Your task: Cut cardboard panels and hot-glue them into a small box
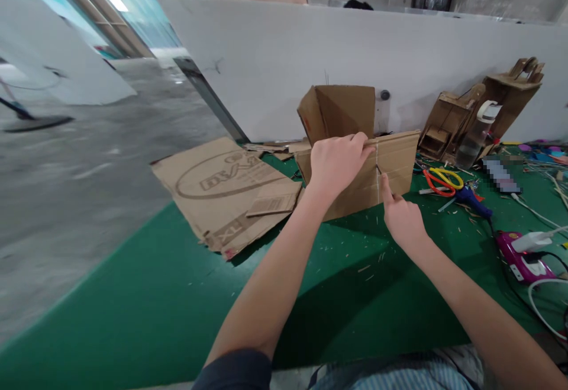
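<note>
My left hand (pixel 339 162) is closed over the top edge of a brown cardboard panel (pixel 402 156), which stands on edge on the green table. A pale vertical line runs down the panel just right of that hand. My right hand (pixel 403 215) is closed in front of the panel, with its index finger stretched along a thin dark pointed tool (pixel 378 169). The tool's tip meets the panel at the pale line; most of it is hidden by the fingers. Behind the panel rises an open cardboard box piece (pixel 348 109).
Flattened cardboard (pixel 231 174) lies at the left on the green table (pixel 146 313). At the right are scissors (pixel 444 181), a blue glue gun (pixel 473 200), a water bottle (pixel 474 138), a phone (pixel 501 175), a purple power strip (pixel 523 260) with cables, and cardboard models (pixel 452 121). A white partition (pixel 275 58) stands behind.
</note>
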`<state>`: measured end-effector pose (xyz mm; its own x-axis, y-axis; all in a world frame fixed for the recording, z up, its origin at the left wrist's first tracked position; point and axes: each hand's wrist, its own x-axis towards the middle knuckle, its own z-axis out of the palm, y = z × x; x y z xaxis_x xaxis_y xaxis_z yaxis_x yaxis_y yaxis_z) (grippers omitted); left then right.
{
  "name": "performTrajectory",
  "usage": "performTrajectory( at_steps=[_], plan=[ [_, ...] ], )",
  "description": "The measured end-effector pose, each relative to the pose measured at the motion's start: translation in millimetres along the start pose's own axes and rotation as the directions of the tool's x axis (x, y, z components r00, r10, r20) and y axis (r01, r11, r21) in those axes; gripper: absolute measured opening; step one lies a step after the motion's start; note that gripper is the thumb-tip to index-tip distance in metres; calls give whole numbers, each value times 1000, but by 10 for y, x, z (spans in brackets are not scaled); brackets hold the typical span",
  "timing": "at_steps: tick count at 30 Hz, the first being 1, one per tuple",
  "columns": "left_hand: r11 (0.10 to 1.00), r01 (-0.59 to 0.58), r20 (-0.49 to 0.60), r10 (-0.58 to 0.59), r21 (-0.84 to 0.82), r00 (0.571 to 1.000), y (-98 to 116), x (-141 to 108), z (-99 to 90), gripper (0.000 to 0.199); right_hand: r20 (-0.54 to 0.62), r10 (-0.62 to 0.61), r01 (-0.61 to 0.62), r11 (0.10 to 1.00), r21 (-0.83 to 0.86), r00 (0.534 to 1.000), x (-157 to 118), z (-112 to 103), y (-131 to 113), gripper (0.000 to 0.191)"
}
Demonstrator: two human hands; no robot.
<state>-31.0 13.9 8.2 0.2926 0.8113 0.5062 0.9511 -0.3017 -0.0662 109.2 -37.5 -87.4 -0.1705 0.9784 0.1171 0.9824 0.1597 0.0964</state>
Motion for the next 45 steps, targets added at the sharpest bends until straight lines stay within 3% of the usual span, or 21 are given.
performTrajectory(
  at_steps=[7, 15, 20, 32, 45],
  plan=[
    [1000, 11, 6, -11, -11, 1000, 9, -7, -19, 35, -21, -35, 34, 999, -38, 999, 142, -120, 35, 76],
    [1000, 23, -19, -23, -21, 1000, -6, -5, 20, 35, -131, -18, 9, 998, -68, 991, 142, 208, 54, 86],
    [998, 47, -15, -48, -29, 999, 11, -11, 21, 35, -161, -13, -2, 996, -93, 987, 81, 308, 29, 91],
    [998, 54, -6, -55, -37, 998, 30, -24, 18, 36, 14, 6, -6, 999, -48, 1000, -60, 333, 28, 86],
    [999, 25, -15, -25, -40, 1000, 45, -50, 1, 36, 109, 24, -29, 998, 49, 994, -159, 326, 2, 84]
  ],
)
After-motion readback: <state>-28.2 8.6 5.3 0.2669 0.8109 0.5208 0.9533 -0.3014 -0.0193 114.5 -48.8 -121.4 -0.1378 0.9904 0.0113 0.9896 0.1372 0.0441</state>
